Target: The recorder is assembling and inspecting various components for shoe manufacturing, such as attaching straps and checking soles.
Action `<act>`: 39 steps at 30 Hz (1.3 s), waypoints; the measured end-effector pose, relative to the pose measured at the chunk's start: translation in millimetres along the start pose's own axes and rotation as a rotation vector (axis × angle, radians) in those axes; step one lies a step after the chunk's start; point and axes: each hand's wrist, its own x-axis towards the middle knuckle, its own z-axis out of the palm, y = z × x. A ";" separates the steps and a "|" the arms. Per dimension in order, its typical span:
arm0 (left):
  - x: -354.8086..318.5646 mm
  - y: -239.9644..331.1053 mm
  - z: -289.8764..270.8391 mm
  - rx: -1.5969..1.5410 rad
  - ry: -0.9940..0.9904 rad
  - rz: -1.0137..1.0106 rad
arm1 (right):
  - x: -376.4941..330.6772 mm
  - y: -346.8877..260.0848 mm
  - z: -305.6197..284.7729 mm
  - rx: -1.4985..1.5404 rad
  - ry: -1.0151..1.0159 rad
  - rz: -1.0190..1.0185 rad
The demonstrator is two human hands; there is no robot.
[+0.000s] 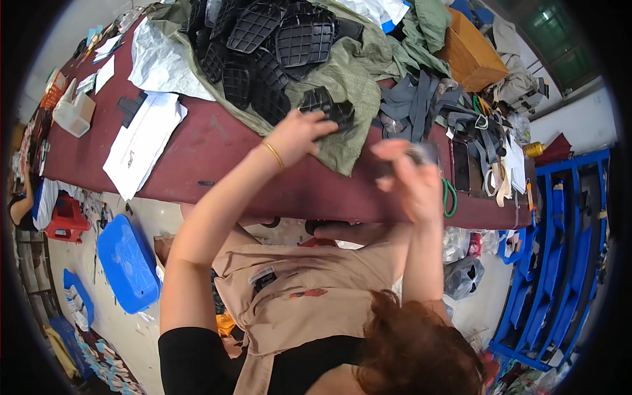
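Note:
My left hand point(299, 137), with a yellow band at the wrist, reaches over the near edge of a green woven sack point(352, 141). Its fingers are stretched apart at a small black plastic grid piece point(317, 100); whether they touch it I cannot tell. A pile of similar black ribbed pads point(304, 41) lies on the sack beyond. Raised over the table's front edge, my right hand point(415, 181) is smeared by motion. Its fingers are curled around something dark and partly see-through point(421, 155), too blurred to name.
The maroon table point(230, 168) holds white papers point(145, 141) at left. Grey straps point(415, 105), a cardboard box point(469, 52), a phone point(460, 158) and green-handled scissors point(449, 199) lie at right. A blue tub point(128, 263) and a blue rack point(553, 263) stand below.

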 end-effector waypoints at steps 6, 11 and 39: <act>-8.0 5.5 3.0 -0.037 0.006 -0.033 | 59.0 95.9 -0.9 -1.107 -0.100 -0.188; -17.1 -44.6 -54.1 -1.280 0.465 -0.677 | 44.5 114.9 -15.6 -0.942 -0.032 0.049; -51.4 40.5 17.8 -0.317 0.301 -0.476 | 31.7 94.8 27.9 -0.977 -0.164 -0.069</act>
